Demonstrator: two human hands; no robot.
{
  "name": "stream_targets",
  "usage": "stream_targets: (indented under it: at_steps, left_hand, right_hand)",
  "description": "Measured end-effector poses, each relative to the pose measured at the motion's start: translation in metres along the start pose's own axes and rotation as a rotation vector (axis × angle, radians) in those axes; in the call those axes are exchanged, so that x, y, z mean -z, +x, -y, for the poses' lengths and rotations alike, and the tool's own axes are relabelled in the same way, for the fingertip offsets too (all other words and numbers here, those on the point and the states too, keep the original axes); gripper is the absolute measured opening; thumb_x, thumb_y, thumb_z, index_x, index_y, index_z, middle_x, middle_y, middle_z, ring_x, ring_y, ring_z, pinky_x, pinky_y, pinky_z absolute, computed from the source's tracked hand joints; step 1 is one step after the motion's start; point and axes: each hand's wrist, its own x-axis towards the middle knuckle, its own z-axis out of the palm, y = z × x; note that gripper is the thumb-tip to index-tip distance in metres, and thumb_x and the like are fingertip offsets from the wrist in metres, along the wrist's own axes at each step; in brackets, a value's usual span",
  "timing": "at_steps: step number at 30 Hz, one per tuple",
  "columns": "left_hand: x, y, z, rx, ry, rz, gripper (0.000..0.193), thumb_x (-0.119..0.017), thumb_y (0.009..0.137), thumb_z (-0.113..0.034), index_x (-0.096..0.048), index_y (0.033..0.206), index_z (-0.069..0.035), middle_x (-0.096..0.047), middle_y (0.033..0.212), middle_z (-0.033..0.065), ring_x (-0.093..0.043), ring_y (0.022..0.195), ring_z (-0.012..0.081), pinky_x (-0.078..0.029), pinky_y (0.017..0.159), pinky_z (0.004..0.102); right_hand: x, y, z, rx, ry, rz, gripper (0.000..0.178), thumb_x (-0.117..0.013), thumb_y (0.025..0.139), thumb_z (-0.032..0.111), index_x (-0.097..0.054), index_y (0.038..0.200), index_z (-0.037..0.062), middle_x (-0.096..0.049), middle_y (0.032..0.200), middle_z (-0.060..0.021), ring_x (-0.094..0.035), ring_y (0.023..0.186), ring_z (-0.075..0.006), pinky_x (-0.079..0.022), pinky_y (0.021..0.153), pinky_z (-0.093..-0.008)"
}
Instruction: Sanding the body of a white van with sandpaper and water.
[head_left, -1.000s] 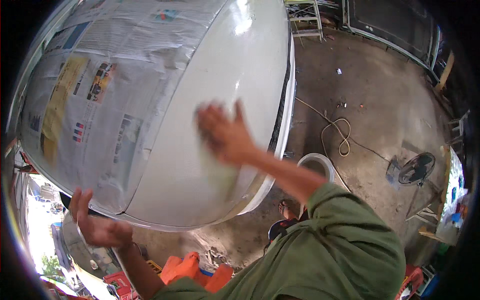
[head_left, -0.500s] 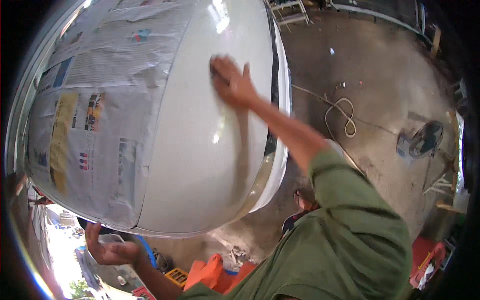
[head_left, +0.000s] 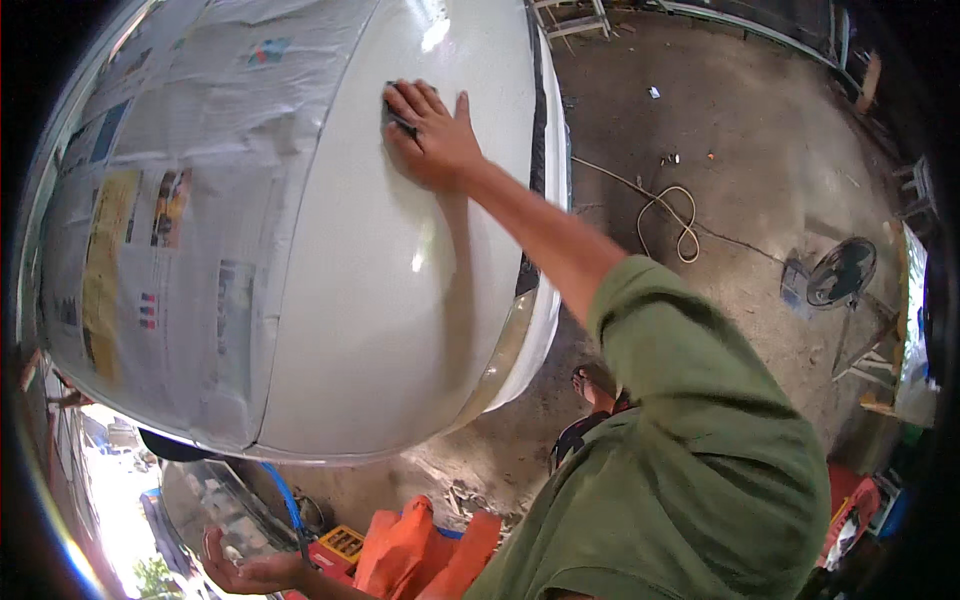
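My right hand [head_left: 435, 142] lies palm down on a glossy white car body panel [head_left: 365, 300]. Under its fingers is a small dark pad [head_left: 402, 126], pressed against the paint and mostly covered by the hand. The thumb sticks out apart from the fingers. Sheets of newspaper [head_left: 205, 215] mask the area left of the white panel, ending along a straight seam. At the lower left, my left hand [head_left: 248, 573] hangs below the panel's edge, palm up with loosely curled fingers. Nothing shows in it.
A black floor fan [head_left: 842, 272] stands on the concrete floor at the right. A looped hose [head_left: 690, 225] lies nearer the car. Orange cloth [head_left: 400, 550], a yellow-and-red case [head_left: 343, 543] and a blue hose [head_left: 283, 495] are by my body at the bottom.
My right hand has slid with the pad a little up and left over the white panel. My left hand has dropped away from the panel's lower edge. The whole view has shifted slightly.
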Motion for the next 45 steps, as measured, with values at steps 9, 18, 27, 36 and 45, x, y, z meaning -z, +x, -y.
stream_targets:
  at_steps: [9, 18, 27, 36, 45]
  left_hand:
    - [0.061, -0.041, -0.020, -0.030, 0.504, 0.337, 0.055, -0.028, 0.100, -0.037, -0.034, 0.133, 0.006, -0.063, 0.104, 0.0231, -0.061, 0.094, 0.0322, -0.043, 0.094, 0.0443]
    - [0.087, -0.102, -0.003, 0.238, 0.121, -0.092, 0.049, -0.029, 0.102, -0.034, -0.039, 0.130, 0.005, -0.063, 0.102, 0.0173, -0.060, 0.095, 0.0280, -0.038, 0.099, 0.0440]
    - [0.085, -0.123, -0.024, 0.321, 0.184, -0.117, 0.048, -0.029, 0.102, -0.033, -0.040, 0.129, 0.005, -0.062, 0.102, 0.0168, -0.060, 0.095, 0.0272, -0.037, 0.100, 0.0438]
    - [0.084, -0.166, -0.062, 0.544, 0.284, -0.110, 0.048, -0.029, 0.102, -0.033, -0.041, 0.128, 0.005, -0.062, 0.103, 0.0163, -0.059, 0.096, 0.0264, -0.036, 0.101, 0.0436]
    - [0.067, -0.244, -0.103, 0.885, 0.283, -0.026, 0.048, -0.028, 0.103, -0.034, -0.041, 0.125, 0.006, -0.061, 0.107, 0.0171, -0.058, 0.100, 0.0276, -0.031, 0.105, 0.0448]
  right_hand:
    - [-0.011, -0.066, 0.049, 0.383, -0.055, 0.302, 0.057, -0.048, 0.088, 0.031, -0.038, 0.142, 0.0170, -0.032, 0.150, -0.0027, -0.031, 0.138, -0.0227, -0.009, 0.103, -0.0740]
    - [0.011, -0.149, 0.155, 0.628, 0.226, 0.467, 0.071, -0.050, 0.082, 0.039, -0.032, 0.145, 0.0123, -0.030, 0.151, -0.0024, -0.028, 0.139, -0.0214, -0.004, 0.109, -0.0674]
    - [-0.019, 0.028, 0.018, -0.024, -0.196, 0.056, 0.052, -0.040, 0.094, 0.035, -0.039, 0.140, 0.0105, -0.038, 0.147, -0.0053, -0.031, 0.138, -0.0247, -0.016, 0.104, -0.0695]
    - [-0.029, -0.042, 0.048, 0.420, -0.089, 0.332, 0.059, -0.044, 0.089, 0.024, -0.031, 0.145, 0.0103, -0.027, 0.152, -0.0065, -0.027, 0.139, -0.0258, -0.009, 0.110, -0.0636]
    - [-0.021, -0.114, 0.094, 0.352, -0.145, 0.211, 0.053, -0.041, 0.093, 0.027, -0.037, 0.144, 0.0136, -0.035, 0.149, -0.0099, -0.030, 0.139, -0.0265, -0.003, 0.113, -0.0564]
